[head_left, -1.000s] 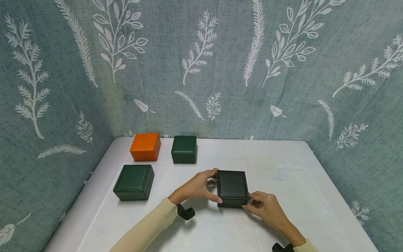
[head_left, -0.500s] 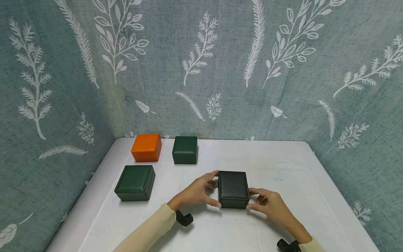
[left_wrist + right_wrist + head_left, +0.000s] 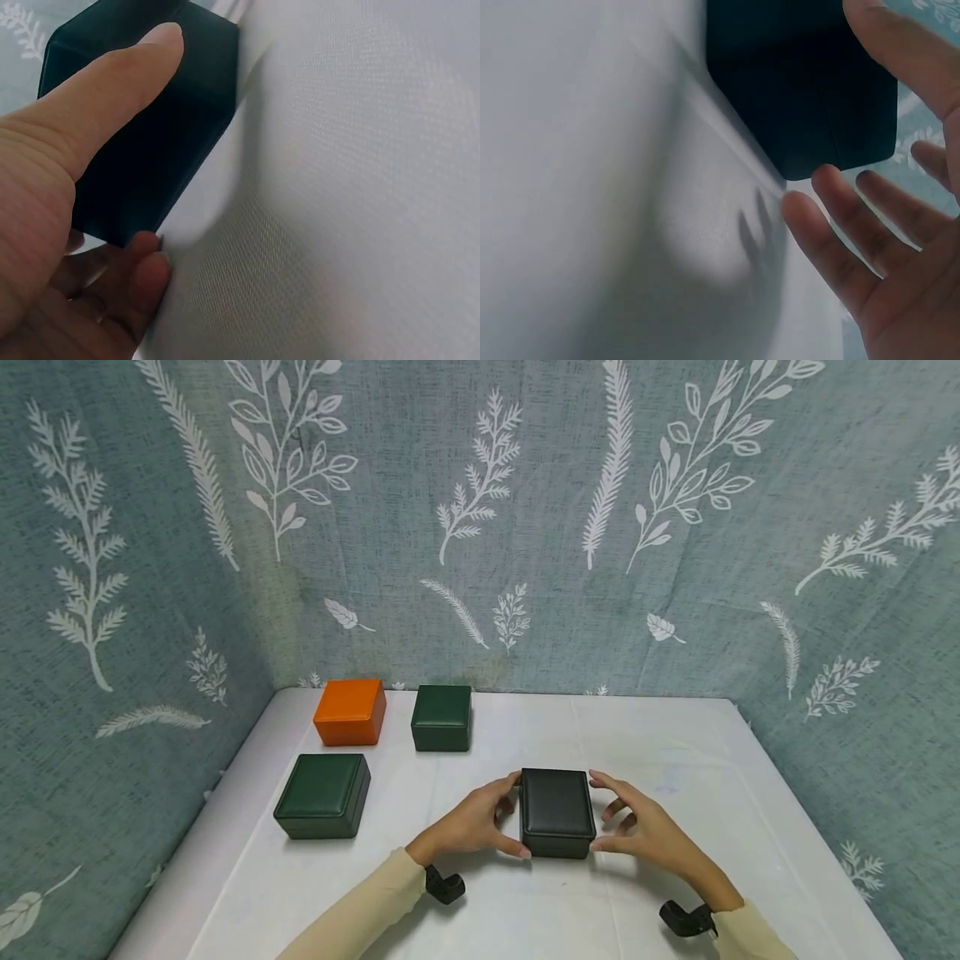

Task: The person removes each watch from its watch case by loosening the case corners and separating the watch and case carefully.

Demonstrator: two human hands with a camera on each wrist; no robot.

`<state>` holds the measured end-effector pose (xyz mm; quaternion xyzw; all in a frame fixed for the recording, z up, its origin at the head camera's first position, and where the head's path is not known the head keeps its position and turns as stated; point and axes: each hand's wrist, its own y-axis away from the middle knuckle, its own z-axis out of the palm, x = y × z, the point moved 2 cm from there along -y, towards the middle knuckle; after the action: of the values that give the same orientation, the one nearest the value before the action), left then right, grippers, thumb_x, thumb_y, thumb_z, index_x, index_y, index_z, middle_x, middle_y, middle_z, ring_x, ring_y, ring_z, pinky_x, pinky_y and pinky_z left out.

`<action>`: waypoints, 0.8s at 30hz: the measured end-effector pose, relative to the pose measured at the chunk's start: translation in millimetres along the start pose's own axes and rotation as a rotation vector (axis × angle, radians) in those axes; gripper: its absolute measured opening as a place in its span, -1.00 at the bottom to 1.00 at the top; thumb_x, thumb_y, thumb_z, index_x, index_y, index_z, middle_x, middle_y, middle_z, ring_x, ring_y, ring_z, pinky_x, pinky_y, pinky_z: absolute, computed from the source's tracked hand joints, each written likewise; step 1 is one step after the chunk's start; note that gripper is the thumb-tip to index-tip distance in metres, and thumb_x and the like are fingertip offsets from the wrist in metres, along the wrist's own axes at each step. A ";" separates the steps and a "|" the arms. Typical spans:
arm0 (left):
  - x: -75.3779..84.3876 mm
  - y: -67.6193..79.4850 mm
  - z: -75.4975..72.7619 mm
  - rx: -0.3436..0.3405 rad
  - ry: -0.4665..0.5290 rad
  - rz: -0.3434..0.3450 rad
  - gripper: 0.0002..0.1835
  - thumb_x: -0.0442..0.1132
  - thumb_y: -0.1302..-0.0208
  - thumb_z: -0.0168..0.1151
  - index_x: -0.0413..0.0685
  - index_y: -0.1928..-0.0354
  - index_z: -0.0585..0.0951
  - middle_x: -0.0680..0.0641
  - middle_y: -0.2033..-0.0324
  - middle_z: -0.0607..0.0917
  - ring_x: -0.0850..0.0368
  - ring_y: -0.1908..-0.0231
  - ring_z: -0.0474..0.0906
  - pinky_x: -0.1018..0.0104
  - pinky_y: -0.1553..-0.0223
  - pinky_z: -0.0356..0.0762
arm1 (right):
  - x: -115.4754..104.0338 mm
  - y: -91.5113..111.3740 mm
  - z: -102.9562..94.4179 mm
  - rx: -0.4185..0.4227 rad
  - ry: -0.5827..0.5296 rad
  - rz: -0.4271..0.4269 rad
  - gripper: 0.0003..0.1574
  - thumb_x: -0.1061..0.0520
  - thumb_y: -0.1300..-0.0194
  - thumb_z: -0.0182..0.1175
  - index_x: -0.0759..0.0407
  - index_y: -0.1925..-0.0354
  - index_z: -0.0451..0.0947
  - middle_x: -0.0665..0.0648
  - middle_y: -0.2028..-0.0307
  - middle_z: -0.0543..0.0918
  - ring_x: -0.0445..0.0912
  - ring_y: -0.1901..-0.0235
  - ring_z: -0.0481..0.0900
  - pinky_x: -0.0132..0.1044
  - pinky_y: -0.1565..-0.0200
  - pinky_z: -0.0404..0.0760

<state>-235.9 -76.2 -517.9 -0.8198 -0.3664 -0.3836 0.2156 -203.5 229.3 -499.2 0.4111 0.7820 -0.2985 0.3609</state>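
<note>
Boxes, four of them, all leather-look and blocky with soft rounded edges, sit on the desk [image 3: 660,743] in the head view. The desk has a smooth white cover with a few faint creases. Black box [image 3: 557,806] is near the middle, lying flat, with a slightly padded lid and a raised border round the top. Left hand [image 3: 472,818] is holding it by its left end, thumb at the near corner and index at the far one. Right hand [image 3: 648,831] is spread wide in a C just beside the other end; can't tell if it's touching. Over on the left are an orange box [image 3: 350,712], a smallish green box [image 3: 441,718] and a wider green box [image 3: 322,796]. Backdrop [image 3: 555,510] is grey-blue, linen-looking fabric with white leaf sprigs.

Left wrist view: the thumb [image 3: 112,82] lies across the dark, smooth box, other fingertips bent in by its lower corner. The white cover shows a fine weave.

Right wrist view: fingers [image 3: 836,259] fanned out and fairly straight, the thumb overlapping the box's dark side. Contact there is impossible to tell.
</note>
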 end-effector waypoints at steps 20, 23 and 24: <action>-1.8 -3.6 2.9 0.007 -0.033 0.023 0.31 0.09 0.10 0.72 -0.05 -0.62 0.11 0.08 -0.18 0.52 0.13 0.03 0.47 0.32 -0.02 0.47 | 6.2 -16.9 0.8 -0.142 -0.017 0.031 0.38 -0.04 -0.08 0.61 -0.09 -0.65 0.00 0.19 0.29 0.63 -0.03 0.32 0.59 -0.22 0.27 0.61; -0.3 -3.4 2.7 0.013 -0.024 0.019 0.28 0.06 0.12 0.73 0.02 -0.61 0.15 0.10 -0.17 0.53 0.12 0.05 0.49 0.33 0.00 0.48 | 6.7 -17.8 1.2 -0.144 0.008 0.028 0.41 -0.07 -0.05 0.63 -0.07 -0.65 -0.01 0.15 0.31 0.62 -0.06 0.34 0.58 -0.24 0.29 0.60; -0.1 -3.3 2.8 0.014 -0.021 0.017 0.27 0.05 0.13 0.74 0.04 -0.60 0.16 0.10 -0.16 0.53 0.12 0.07 0.50 0.33 0.02 0.49 | 6.8 -17.9 1.4 -0.145 0.015 0.028 0.42 -0.08 -0.05 0.63 -0.06 -0.65 -0.01 0.14 0.32 0.62 -0.07 0.35 0.58 -0.24 0.30 0.60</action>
<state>-237.1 -72.3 -519.5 -0.8253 -0.3643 -0.3706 0.2210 -221.1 222.4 -502.5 0.3969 0.7986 -0.2328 0.3879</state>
